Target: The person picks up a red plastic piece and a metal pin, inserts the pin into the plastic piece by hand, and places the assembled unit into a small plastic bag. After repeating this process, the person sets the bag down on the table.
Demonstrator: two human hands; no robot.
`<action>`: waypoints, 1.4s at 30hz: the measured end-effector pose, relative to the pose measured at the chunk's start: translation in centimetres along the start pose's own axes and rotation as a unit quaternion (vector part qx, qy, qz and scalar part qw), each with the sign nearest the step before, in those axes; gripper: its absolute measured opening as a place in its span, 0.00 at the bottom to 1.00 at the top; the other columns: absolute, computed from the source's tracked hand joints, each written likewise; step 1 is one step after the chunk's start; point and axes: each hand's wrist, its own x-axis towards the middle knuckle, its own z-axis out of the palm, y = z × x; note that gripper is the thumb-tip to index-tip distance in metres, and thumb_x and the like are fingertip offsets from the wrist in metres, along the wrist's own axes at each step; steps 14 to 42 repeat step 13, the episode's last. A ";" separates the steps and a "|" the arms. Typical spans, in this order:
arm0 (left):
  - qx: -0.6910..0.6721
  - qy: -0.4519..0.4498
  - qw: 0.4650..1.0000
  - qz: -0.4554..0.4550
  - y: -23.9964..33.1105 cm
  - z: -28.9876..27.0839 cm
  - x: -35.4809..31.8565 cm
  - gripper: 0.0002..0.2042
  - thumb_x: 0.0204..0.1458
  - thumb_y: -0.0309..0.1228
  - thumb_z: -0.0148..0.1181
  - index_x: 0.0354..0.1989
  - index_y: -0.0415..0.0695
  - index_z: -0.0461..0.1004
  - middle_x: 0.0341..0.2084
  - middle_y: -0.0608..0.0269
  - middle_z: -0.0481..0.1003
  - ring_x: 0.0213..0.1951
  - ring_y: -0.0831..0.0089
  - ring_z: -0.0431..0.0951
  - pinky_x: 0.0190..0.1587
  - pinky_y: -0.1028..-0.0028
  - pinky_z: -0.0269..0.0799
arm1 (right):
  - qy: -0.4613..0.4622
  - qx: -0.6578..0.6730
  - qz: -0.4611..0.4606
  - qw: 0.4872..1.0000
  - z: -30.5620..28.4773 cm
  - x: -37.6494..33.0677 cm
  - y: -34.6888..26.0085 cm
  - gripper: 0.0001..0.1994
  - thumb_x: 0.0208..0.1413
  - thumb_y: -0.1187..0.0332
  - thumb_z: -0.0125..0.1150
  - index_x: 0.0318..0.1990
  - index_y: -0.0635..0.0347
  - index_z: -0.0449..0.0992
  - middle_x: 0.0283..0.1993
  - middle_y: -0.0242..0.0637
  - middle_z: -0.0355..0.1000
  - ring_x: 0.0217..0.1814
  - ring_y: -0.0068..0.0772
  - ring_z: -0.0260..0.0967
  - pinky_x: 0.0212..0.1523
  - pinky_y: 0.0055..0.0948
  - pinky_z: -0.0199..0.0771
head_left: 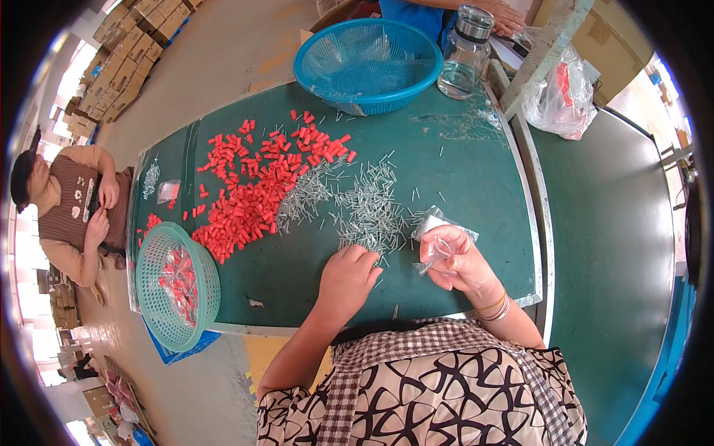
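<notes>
My left hand [348, 282] rests at the near edge of a pile of small silver screws [370, 201], its fingers curled down and together. What they pinch, if anything, is hidden. My right hand [462, 262] is closed on a small clear plastic bag [439, 251], held just right of the screws. Behind that hand lies more clear plastic with a white piece [433, 223]. Left of the screws spreads a large heap of red plastic wall plugs [249, 204], touching the screw pile along one side.
A green basket [211, 279] with bagged red pieces stands at the table's left corner. At the back are a blue basket [416, 97] and a glass bottle [457, 78]. A metal rail [532, 186] borders the green table [476, 171]. One person sits left; another's arms show behind.
</notes>
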 end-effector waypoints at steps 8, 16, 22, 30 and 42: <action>0.058 -0.034 0.998 0.022 0.2 0.8 0.0 0.06 0.44 0.26 0.63 0.30 0.44 0.74 0.27 0.61 0.69 0.34 0.61 0.72 0.37 0.64 0.69 | 0.042 -0.102 -0.020 0.994 0.6 0.1 -0.4 0.26 0.46 0.70 0.70 0.54 0.66 0.70 0.42 0.43 0.74 0.40 0.26 0.72 0.18 0.17 0.70; 0.026 -0.050 0.998 -0.019 -0.3 0.9 -0.3 0.05 0.45 0.25 0.62 0.31 0.44 0.74 0.29 0.61 0.71 0.36 0.61 0.74 0.39 0.65 0.70 | 0.052 -0.082 -0.016 0.995 0.3 0.1 -0.5 0.24 0.50 0.71 0.67 0.56 0.64 0.69 0.42 0.42 0.74 0.40 0.25 0.73 0.19 0.18 0.72; 0.026 -0.050 0.998 -0.019 -0.3 0.9 -0.3 0.05 0.45 0.25 0.62 0.31 0.44 0.74 0.29 0.61 0.71 0.36 0.61 0.74 0.39 0.65 0.70 | 0.052 -0.082 -0.016 0.995 0.3 0.1 -0.5 0.24 0.50 0.71 0.67 0.56 0.64 0.69 0.42 0.42 0.74 0.40 0.25 0.73 0.19 0.18 0.72; 0.026 -0.050 0.998 -0.019 -0.3 0.9 -0.3 0.05 0.45 0.25 0.62 0.31 0.44 0.74 0.29 0.61 0.71 0.36 0.61 0.74 0.39 0.65 0.70 | 0.052 -0.082 -0.016 0.995 0.3 0.1 -0.5 0.24 0.50 0.71 0.67 0.56 0.64 0.69 0.42 0.42 0.74 0.40 0.25 0.73 0.19 0.18 0.72; 0.026 -0.050 0.998 -0.019 -0.3 0.9 -0.3 0.05 0.45 0.25 0.62 0.31 0.44 0.74 0.29 0.61 0.71 0.36 0.61 0.74 0.39 0.65 0.70 | 0.052 -0.082 -0.016 0.995 0.3 0.1 -0.5 0.24 0.50 0.71 0.67 0.56 0.64 0.69 0.42 0.42 0.74 0.40 0.25 0.73 0.19 0.18 0.72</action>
